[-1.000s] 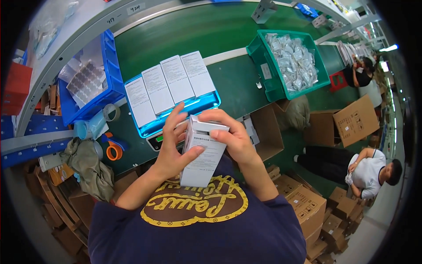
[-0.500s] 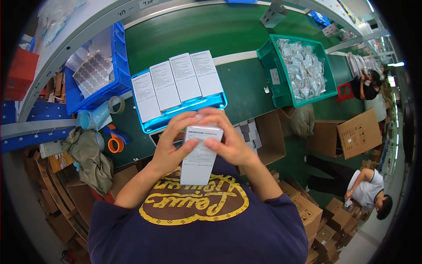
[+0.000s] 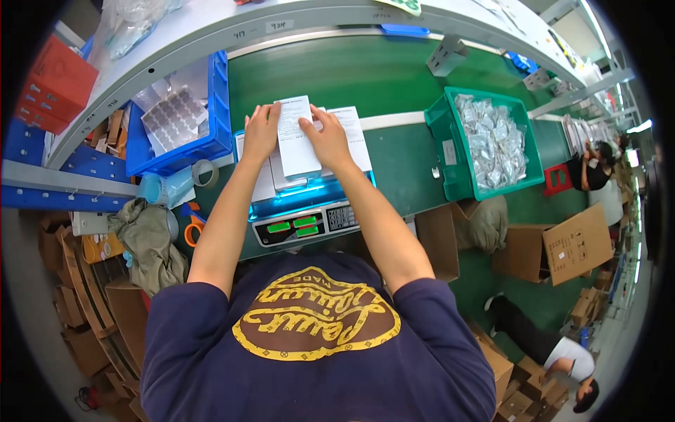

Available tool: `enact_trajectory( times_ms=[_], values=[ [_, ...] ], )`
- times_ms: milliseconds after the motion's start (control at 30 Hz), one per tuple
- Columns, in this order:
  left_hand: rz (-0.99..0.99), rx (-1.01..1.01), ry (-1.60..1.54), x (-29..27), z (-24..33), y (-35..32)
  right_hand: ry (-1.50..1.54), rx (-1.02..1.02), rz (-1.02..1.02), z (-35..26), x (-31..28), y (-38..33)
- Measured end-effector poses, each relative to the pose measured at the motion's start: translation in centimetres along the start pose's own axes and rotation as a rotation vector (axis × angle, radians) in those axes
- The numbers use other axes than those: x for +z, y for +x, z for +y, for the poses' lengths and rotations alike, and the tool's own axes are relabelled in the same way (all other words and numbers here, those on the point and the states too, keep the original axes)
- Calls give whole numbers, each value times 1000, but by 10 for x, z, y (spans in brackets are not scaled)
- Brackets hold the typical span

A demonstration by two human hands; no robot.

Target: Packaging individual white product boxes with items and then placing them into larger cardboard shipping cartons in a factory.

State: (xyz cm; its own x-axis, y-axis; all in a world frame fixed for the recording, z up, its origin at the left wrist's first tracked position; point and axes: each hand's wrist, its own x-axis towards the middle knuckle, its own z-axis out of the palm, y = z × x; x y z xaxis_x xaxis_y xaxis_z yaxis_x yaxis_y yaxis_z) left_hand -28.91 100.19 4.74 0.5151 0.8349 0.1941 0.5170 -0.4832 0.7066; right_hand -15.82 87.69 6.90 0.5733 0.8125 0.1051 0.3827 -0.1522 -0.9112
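Out on the floor, past the stacked cartons, a worker in a white top (image 3: 573,360) is bending low among the boxes, and nearer in, the green worktop (image 3: 404,186) is carrying a digital scale (image 3: 309,226) with green-lit windows. And here's the change: the white box (image 3: 299,148), held in against the chest a second ago, is now lying out over the scale's blue tray (image 3: 330,191), and both forearms are stretching forward to reach it. That is shifting the work from the chest to the scale, I'd judge, with the single box now being handled over the others.

The left hand (image 3: 260,133) is lying along the box's left side, fingers close together near its far end; whether they're gripping, I can't tell. The right hand (image 3: 329,144) is bringing its thumb onto the printed face by the right edge, the thumb standing away from the fingers beyond that edge; whether those are pinching, I can't tell either. Underneath, other white boxes are showing only in part, one being plainer at the right (image 3: 356,137), another peeping out at the left (image 3: 263,186). Whether the upper box is resting on them or just being held above, this angle isn't settling.

Off to the right, the green tub (image 3: 532,156) is sitting full of clear packets (image 3: 492,144); to the left, the blue bin (image 3: 221,119) is holding patterned sheets (image 3: 176,119), a tape roll (image 3: 214,171) standing just beside it.
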Motion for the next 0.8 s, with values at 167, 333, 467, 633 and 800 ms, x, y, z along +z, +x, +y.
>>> enact_trajectory(
  times_ms=[167,333,467,633,800],
  values=[
    [-60,-57,-88,-28,3,4,347,179,77,20,-17,-10],
    [390,-120,-162,-148,-99,-58,744,394,443,103,-150,-106],
    [471,-476,-398,-202,-130,-103,843,452,631,162,-208,-166],
    [544,-663,-491,-217,-153,-117,814,431,606,153,-204,-155],
    [-711,-535,-2974,-229,-240,-119,821,402,504,129,-189,-129]
  ],
)
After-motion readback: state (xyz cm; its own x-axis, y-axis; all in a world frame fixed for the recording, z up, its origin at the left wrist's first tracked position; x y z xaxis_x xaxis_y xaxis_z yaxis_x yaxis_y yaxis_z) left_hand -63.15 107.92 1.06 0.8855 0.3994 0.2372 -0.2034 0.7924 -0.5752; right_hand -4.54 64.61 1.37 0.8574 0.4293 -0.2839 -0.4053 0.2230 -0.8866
